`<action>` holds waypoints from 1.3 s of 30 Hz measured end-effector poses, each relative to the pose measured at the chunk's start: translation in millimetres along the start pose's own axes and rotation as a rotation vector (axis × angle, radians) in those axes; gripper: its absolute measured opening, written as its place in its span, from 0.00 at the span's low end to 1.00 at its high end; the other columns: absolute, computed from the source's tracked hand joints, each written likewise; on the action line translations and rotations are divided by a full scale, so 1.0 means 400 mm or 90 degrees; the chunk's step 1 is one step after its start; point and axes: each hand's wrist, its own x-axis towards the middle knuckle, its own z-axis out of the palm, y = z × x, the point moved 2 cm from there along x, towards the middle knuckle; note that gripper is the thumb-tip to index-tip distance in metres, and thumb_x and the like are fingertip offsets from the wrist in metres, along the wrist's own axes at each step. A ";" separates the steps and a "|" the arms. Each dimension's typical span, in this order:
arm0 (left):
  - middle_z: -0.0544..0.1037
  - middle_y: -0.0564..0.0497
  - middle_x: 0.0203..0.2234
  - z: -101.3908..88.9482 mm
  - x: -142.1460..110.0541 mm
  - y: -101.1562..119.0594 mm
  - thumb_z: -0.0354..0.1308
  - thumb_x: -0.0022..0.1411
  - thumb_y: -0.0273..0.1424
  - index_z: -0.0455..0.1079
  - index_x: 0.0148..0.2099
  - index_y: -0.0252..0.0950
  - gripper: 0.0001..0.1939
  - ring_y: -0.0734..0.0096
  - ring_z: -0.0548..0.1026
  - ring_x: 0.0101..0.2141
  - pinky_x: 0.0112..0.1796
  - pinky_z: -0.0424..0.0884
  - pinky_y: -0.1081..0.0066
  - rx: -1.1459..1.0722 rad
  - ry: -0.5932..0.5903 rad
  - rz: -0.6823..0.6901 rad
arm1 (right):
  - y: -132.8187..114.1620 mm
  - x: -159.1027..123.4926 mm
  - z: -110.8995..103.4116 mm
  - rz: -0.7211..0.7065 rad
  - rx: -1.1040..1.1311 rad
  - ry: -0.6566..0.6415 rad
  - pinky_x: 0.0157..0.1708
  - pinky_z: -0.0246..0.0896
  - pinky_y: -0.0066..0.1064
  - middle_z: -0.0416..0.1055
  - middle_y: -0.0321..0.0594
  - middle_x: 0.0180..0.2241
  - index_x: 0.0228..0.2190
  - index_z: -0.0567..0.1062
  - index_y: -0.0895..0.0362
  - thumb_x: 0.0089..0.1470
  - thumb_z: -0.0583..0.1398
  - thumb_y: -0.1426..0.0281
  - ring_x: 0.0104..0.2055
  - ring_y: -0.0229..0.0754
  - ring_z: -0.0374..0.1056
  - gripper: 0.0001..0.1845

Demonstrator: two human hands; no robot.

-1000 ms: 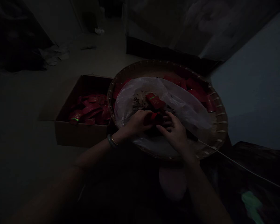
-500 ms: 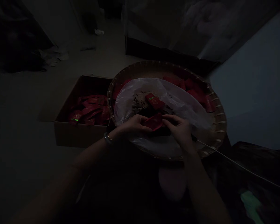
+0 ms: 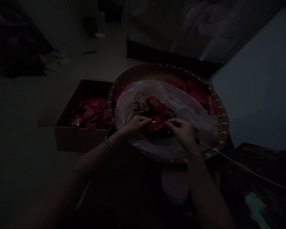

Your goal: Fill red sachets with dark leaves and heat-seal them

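Between my hands is a red packet [image 3: 158, 123]. My left hand [image 3: 138, 123] pinches its left side, the thumb lying along its top. At the right edge, the fingertips of my right hand [image 3: 181, 128] are closed on the same packet. Just beyond it, another red packet [image 3: 156, 104] lies on dark, loose, leaf-like pieces [image 3: 141, 107]. These rest on a crumpled translucent plastic sheet [image 3: 181, 101] inside a round woven bamboo tray [image 3: 222, 122]. The picture is very dark, so the packet's contents cannot be made out.
Left of the tray stands an open cardboard box [image 3: 82, 140] holding several red packets [image 3: 91, 113]. More red packets [image 3: 199, 97] lie along the tray's far right side. A pale cord [image 3: 243, 168] runs off to the right. A pale wall [image 3: 255, 105] rises at right.
The packet between my hands has tipped so its shiny printed face shows more. My left thumb has moved onto its top. The whole view has shifted slightly.
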 end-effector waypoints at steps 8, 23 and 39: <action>0.77 0.51 0.31 0.009 0.006 0.008 0.62 0.52 0.40 0.74 0.42 0.32 0.19 0.72 0.72 0.31 0.31 0.65 0.76 0.000 -0.025 0.043 | 0.008 -0.003 0.015 0.001 -0.038 -0.027 0.19 0.60 0.28 0.71 0.36 0.20 0.24 0.77 0.59 0.40 0.66 0.54 0.20 0.36 0.64 0.19; 0.74 0.54 0.23 0.047 0.007 0.011 0.70 0.44 0.37 0.72 0.40 0.29 0.23 0.78 0.70 0.21 0.23 0.64 0.78 -0.108 -0.098 -0.095 | 0.035 0.018 -0.003 -0.036 -0.047 0.020 0.25 0.62 0.30 0.74 0.39 0.23 0.29 0.78 0.59 0.48 0.60 0.51 0.23 0.40 0.68 0.22; 0.80 0.47 0.31 0.058 0.011 -0.028 0.73 0.39 0.30 0.71 0.41 0.32 0.25 0.68 0.78 0.28 0.31 0.75 0.69 -0.289 -0.133 -0.172 | 0.150 0.038 -0.113 -0.149 -0.503 -0.046 0.45 0.65 0.45 0.75 0.52 0.43 0.47 0.73 0.60 0.50 0.61 0.66 0.46 0.55 0.71 0.22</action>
